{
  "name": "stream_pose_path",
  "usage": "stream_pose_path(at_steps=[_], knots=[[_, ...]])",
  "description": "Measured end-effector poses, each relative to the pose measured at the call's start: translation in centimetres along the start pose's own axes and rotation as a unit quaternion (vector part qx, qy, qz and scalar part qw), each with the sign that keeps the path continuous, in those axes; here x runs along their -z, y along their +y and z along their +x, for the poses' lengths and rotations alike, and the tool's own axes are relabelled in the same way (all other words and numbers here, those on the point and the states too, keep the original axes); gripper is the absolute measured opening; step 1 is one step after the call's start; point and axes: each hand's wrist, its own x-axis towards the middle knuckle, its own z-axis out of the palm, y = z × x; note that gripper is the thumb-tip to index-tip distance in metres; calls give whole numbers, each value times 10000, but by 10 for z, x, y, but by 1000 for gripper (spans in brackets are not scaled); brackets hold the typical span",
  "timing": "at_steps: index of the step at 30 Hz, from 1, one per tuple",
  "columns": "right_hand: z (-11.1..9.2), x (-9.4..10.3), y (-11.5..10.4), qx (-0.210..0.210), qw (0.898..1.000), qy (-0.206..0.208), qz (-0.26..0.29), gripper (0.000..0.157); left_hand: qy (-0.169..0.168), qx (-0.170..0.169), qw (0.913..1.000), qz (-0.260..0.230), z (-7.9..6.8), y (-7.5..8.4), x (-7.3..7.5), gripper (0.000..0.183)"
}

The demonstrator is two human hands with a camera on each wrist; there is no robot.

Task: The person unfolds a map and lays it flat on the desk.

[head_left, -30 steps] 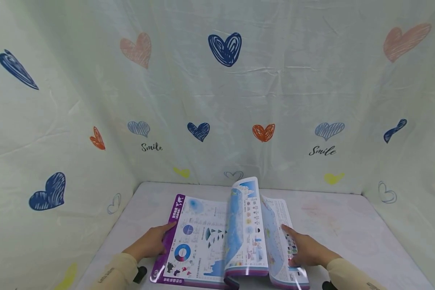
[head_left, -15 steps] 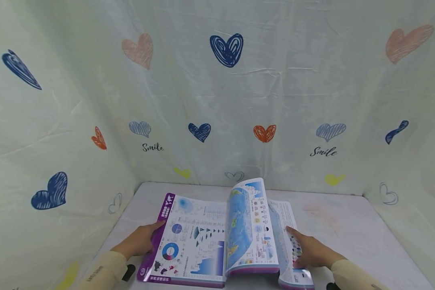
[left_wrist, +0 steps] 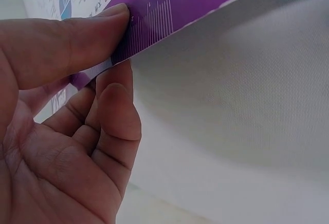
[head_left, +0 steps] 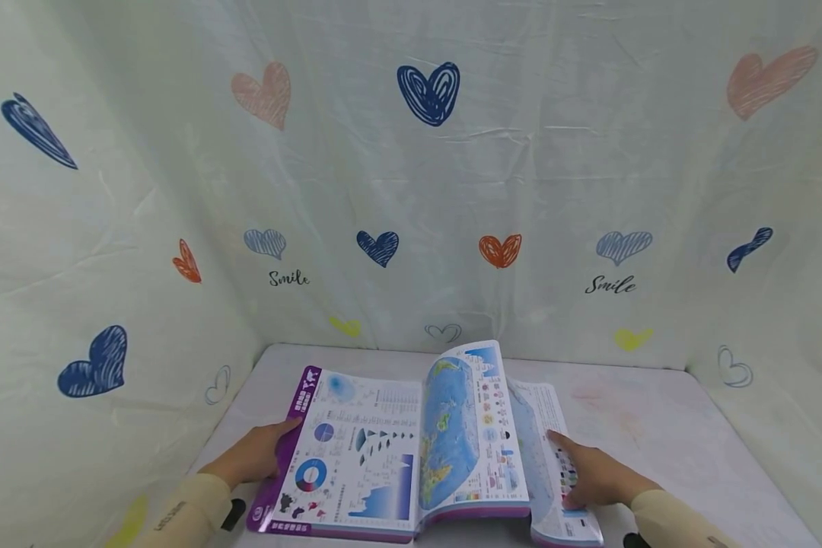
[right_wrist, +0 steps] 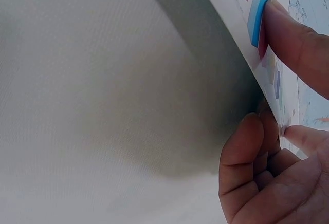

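Observation:
A glossy folded world map (head_left: 452, 441) with a purple border lies partly unfolded on the table, its middle panel standing up in a curved fold. My left hand (head_left: 252, 454) pinches the map's purple left edge. In the left wrist view the thumb (left_wrist: 110, 21) presses on the printed ruler marks, with curled fingers beneath the sheet. On the other side my right hand (head_left: 599, 473) pinches the right panel's outer edge. The right wrist view has its thumb (right_wrist: 295, 39) over the printed face and curled fingers below. The upright fold hides part of the right panel.
The map rests on a white table (head_left: 647, 426) with faint reddish smudges at the right. A pale curtain (head_left: 452, 183) printed with hearts and "Smile" encloses the back and both sides.
My left hand has drawn the map's left panel further left. My right hand has shifted slightly right with its edge, and the middle fold has spread wider, showing more of the blue map.

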Motion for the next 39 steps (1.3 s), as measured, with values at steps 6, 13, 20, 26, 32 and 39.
stream_pose_path(at_steps=[6,13,20,26,32,39], knots=[[0,4,5,-67,9999,-97,-79,109,-11,72,10000,18,-1,-3,2,85],[-3,10,14,52,9998,-95,-190,109,-18,90,10000,19,-1,-4,3,85],[-7,18,29,-35,9996,-120,-243,109,-26,124,9999,55,0,-6,2,85],[-9,25,43,-153,9994,-199,-258,109,-20,155,9999,39,2,-11,0,85],[-12,30,59,-98,9988,-97,-469,108,-26,205,9998,37,4,-15,-1,86],[-12,36,72,-250,9982,-120,-540,109,-58,233,9997,32,4,-14,1,87]])
